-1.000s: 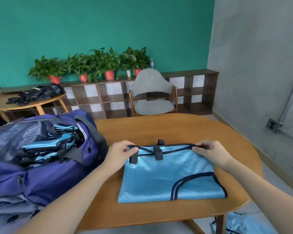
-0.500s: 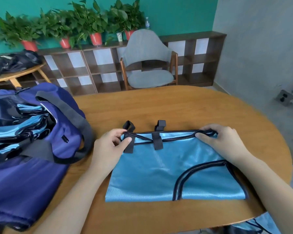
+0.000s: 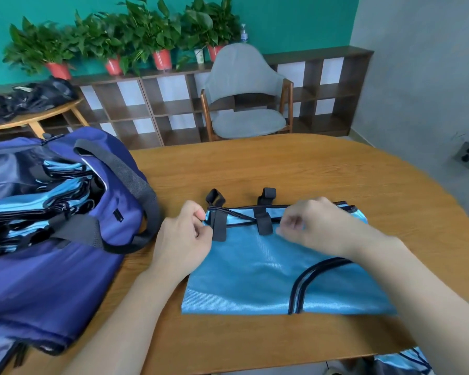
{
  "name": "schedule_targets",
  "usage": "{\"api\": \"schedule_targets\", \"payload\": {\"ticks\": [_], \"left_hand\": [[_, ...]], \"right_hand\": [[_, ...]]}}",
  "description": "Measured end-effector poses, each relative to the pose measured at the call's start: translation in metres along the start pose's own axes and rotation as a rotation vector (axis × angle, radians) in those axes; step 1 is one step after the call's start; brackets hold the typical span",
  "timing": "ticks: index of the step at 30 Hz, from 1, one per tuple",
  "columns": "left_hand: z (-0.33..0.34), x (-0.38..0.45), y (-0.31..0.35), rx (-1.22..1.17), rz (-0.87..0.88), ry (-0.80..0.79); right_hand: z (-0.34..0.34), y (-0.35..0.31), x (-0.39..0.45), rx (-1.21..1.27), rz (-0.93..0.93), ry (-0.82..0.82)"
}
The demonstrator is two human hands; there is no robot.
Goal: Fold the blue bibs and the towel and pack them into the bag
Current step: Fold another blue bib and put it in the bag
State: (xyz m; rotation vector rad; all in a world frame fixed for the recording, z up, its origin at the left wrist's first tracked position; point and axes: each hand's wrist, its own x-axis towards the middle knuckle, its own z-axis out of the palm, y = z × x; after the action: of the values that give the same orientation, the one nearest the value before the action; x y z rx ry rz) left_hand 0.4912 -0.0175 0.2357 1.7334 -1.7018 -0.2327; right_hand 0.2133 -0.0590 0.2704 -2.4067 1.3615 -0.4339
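right hand (image 3: pixel 313 226) has slid inward along the bib (image 3: pixel 255 272) top edge; both grips, left hand (image 3: pixel 183 236) too, still pinch it

One head-worn, wide-angle view (the only one) looks forward and down from the near side of the wooden table (image 3: pixel 295 169); it sits close above the table's near half; the far teal wall (image 3: pixel 282 14) bends at the edges; the grey wall (image 3: pixel 417 77) fills the right.
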Motion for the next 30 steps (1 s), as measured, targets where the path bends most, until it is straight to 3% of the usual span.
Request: {"api": "schedule_targets", "payload": {"ticks": [3, 6, 8, 10, 14, 17, 23, 27, 30], "left_hand": [[0.004, -0.001, -0.001, -0.218, -0.007, -0.067], [0.0, -0.002, 0.004, -0.622, -0.055, -0.149], [-0.001, 0.0, 0.006, -0.726, -0.049, -0.172], [0.004, 0.003, 0.003, -0.626, -0.014, -0.185], [0.019, 0.008, -0.007, -0.12, 0.117, -0.227], [0.021, 0.008, -0.006, 0.074, 0.19, -0.312], [0.017, 0.015, -0.008, 0.212, 0.244, -0.376], [0.015, 0.019, -0.01, 0.171, 0.241, -0.367], [0.011, 0.02, -0.011, 0.131, 0.279, -0.26]], "right_hand": [[0.009, -0.004, 0.006, 0.134, -0.031, -0.147], [0.009, -0.004, 0.007, 0.34, -0.042, -0.15], [0.011, -0.003, 0.007, 0.414, -0.018, -0.146], [0.018, -0.003, 0.01, 0.41, -0.028, -0.139], [0.037, 0.0, 0.021, 0.248, -0.025, -0.149], [0.036, -0.003, 0.023, 0.181, -0.039, -0.153], [0.025, -0.007, 0.016, -0.054, -0.147, -0.09], [0.028, 0.0, 0.013, -0.095, -0.08, -0.192], [0.033, -0.003, 0.015, -0.131, 0.017, -0.243]]}}
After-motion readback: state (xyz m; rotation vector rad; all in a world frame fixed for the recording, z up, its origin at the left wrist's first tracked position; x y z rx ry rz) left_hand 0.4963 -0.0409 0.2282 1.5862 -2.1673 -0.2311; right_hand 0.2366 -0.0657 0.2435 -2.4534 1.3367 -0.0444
